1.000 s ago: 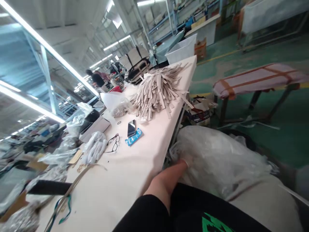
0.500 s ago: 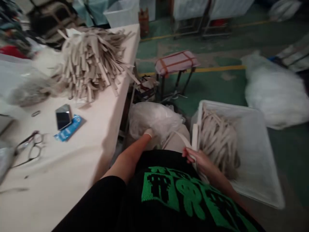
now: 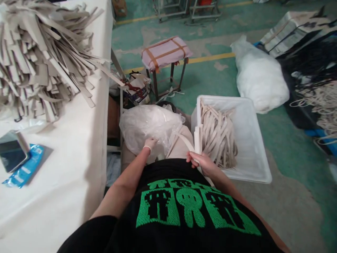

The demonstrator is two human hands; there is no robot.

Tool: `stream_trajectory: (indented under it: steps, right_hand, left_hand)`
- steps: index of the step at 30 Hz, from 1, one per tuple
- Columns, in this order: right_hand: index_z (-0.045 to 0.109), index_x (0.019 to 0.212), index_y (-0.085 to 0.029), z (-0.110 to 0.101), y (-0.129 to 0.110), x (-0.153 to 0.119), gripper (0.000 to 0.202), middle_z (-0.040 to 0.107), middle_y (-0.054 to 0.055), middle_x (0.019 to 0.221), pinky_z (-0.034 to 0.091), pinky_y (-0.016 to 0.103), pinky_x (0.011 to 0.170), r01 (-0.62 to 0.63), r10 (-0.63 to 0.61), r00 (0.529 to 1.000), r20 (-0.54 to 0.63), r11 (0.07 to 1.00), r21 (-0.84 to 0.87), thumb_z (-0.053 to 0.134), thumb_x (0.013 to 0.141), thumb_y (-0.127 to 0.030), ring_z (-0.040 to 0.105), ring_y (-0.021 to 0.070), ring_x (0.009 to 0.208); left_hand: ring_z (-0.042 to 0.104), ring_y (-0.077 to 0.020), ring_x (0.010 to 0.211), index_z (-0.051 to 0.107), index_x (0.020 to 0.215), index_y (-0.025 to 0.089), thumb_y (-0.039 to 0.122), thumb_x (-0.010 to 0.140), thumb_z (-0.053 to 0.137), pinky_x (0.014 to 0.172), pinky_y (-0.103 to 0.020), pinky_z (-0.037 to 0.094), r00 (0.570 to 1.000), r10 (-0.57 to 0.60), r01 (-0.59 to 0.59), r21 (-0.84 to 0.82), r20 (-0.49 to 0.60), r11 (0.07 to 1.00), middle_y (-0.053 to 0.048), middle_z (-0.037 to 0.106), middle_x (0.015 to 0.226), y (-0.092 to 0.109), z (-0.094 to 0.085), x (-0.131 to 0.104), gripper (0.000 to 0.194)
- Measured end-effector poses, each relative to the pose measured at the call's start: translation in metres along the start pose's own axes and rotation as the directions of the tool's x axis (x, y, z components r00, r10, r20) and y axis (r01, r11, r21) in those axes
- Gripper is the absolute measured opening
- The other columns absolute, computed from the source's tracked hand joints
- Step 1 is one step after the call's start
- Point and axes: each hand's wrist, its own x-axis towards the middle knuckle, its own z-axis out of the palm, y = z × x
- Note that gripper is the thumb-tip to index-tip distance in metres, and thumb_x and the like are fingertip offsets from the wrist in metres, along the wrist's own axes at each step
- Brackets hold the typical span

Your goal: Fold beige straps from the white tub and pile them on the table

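Note:
My right hand (image 3: 201, 162) is closed round a beige fabric strap (image 3: 186, 141), which runs up and left across my lap. A clear plastic bag (image 3: 150, 123) with whitish contents I cannot make out rests in front of me. My left hand (image 3: 151, 143) is at the near side of this bag, its fingertips partly hidden in the plastic, so its grip does not show. Beside my right hand stands a white plastic tub (image 3: 250, 140) with a heap of beige straps (image 3: 219, 137) along its left side. More strap ends (image 3: 198, 138) hang over the tub's left rim.
On the white table (image 3: 79, 158) at left lie a big pile of beige straps (image 3: 44, 63), a phone (image 3: 12, 151) and a blue packet (image 3: 27, 167). Ahead stands a stool (image 3: 167, 52) with a pink cover. A full white sack (image 3: 260, 77) sits on the floor beyond the tub.
The view has swung left to right and sharpened, with the table sliding toward the left edge. Both hands keep nearly the same place at the bag and the strap.

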Motion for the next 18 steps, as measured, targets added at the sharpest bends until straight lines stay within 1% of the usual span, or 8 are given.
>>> stream_trajectory:
  steps: [3, 5, 8, 10, 13, 15, 17, 18]
  right_hand:
    - [0.073, 0.089, -0.014, -0.001, 0.002, 0.007, 0.043, 0.065, 0.003, 0.068, 0.045, 0.024, 0.049, 0.012, -0.012, 1.0, 0.028, 1.0, -0.016, 0.072, 0.077, -0.056, 0.04, 0.0086, 0.048]
    - [0.073, 0.089, -0.013, -0.001, 0.001, 0.011, 0.044, 0.065, 0.003, 0.067, 0.045, 0.024, 0.05, 0.018, -0.016, 0.998, 0.056, 0.999, -0.042, 0.071, 0.078, -0.056, 0.041, 0.0087, 0.049]
    - [0.073, 0.089, -0.013, 0.003, -0.007, 0.015, 0.044, 0.064, 0.002, 0.065, 0.047, 0.023, 0.051, 0.036, -0.031, 0.995, 0.098, 0.998, -0.056, 0.072, 0.077, -0.055, 0.042, 0.0084, 0.049]
    - [0.072, 0.088, -0.013, 0.008, -0.016, 0.015, 0.043, 0.064, 0.002, 0.066, 0.047, 0.023, 0.051, 0.041, -0.037, 0.992, 0.123, 0.999, -0.026, 0.074, 0.076, -0.053, 0.04, 0.0076, 0.048]
    - [0.071, 0.085, -0.013, 0.016, -0.029, 0.014, 0.038, 0.067, 0.004, 0.073, 0.045, 0.022, 0.049, 0.038, -0.044, 0.986, 0.158, 0.998, 0.042, 0.075, 0.074, -0.049, 0.038, 0.0061, 0.047]
    - [0.071, 0.084, -0.014, 0.023, -0.037, 0.013, 0.035, 0.068, 0.005, 0.078, 0.045, 0.022, 0.049, 0.041, -0.055, 0.979, 0.198, 0.996, 0.074, 0.074, 0.076, -0.047, 0.036, 0.0053, 0.047]
    - [0.071, 0.084, -0.013, 0.03, -0.044, 0.011, 0.033, 0.069, 0.005, 0.081, 0.045, 0.021, 0.05, 0.067, -0.087, 0.967, 0.238, 0.994, 0.089, 0.073, 0.078, -0.046, 0.035, 0.0049, 0.047]
    - [0.071, 0.084, -0.013, 0.034, -0.047, 0.01, 0.031, 0.069, 0.005, 0.08, 0.045, 0.021, 0.05, 0.088, -0.109, 0.962, 0.249, 0.992, 0.094, 0.072, 0.079, -0.044, 0.034, 0.0049, 0.047]
  left_hand:
    - [0.061, -0.0152, 0.061, 0.067, 0.068, 0.015, 0.05, 0.066, 0.083, 0.06, -0.026, 0.049, 0.999, 0.035, -0.035, -0.046, 0.005, 0.998, -0.001, 0.064, 0.062, -0.001, -0.023, -0.02, 0.038]
    - [0.06, -0.0144, 0.059, 0.069, 0.067, 0.016, 0.054, 0.06, 0.084, 0.058, -0.025, 0.048, 0.997, 0.073, -0.072, -0.076, 0.016, 0.995, -0.001, 0.064, 0.06, 0.004, -0.038, -0.036, 0.041]
    - [0.058, -0.0134, 0.058, 0.073, 0.07, 0.016, 0.056, 0.052, 0.086, 0.058, -0.025, 0.048, 0.99, 0.138, -0.134, -0.103, 0.025, 0.986, -0.001, 0.067, 0.062, 0.018, -0.06, -0.06, 0.046]
    - [0.059, -0.0135, 0.061, 0.076, 0.076, 0.016, 0.059, 0.052, 0.086, 0.06, -0.024, 0.049, 0.985, 0.174, -0.171, -0.122, 0.013, 0.978, -0.002, 0.07, 0.068, 0.029, -0.074, -0.077, 0.05]
    - [0.065, -0.0154, 0.07, 0.078, 0.087, 0.016, 0.064, 0.057, 0.082, 0.068, -0.027, 0.054, 0.979, 0.202, -0.2, -0.167, -0.006, 0.965, -0.005, 0.075, 0.083, 0.044, -0.094, -0.103, 0.057]
    - [0.067, -0.0161, 0.074, 0.078, 0.095, 0.015, 0.063, 0.059, 0.082, 0.071, -0.028, 0.056, 0.978, 0.207, -0.206, -0.22, -0.016, 0.954, -0.006, 0.076, 0.092, 0.052, -0.104, -0.122, 0.059]
    - [0.066, -0.0149, 0.073, 0.078, 0.106, 0.016, 0.058, 0.063, 0.082, 0.069, -0.027, 0.057, 0.973, 0.229, -0.231, -0.243, -0.036, 0.942, -0.006, 0.076, 0.097, 0.058, -0.11, -0.141, 0.06]
    - [0.065, -0.014, 0.069, 0.076, 0.112, 0.017, 0.056, 0.066, 0.081, 0.065, -0.026, 0.056, 0.968, 0.247, -0.25, -0.225, -0.044, 0.942, -0.005, 0.076, 0.096, 0.06, -0.112, -0.151, 0.06]
